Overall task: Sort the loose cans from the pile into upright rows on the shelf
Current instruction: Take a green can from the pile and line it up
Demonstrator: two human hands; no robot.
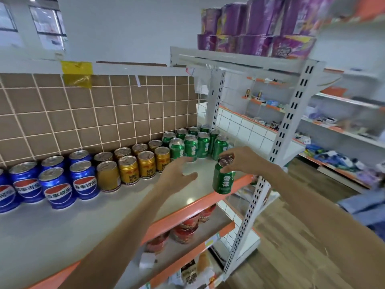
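Right hand pinches green can by its top over the shelf edge, left hand open, empty; loose grip risks dropping it or toppling the green row.

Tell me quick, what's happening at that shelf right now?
Right hand grips green can by its top, over shelf edge. Left hand open, empty. Green rows upright behind; nothing in the way.

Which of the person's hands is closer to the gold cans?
Left. The left hand hovers open just right of the gold cans. The right hand is farther right, past the shelf's edge, gripping a green can.
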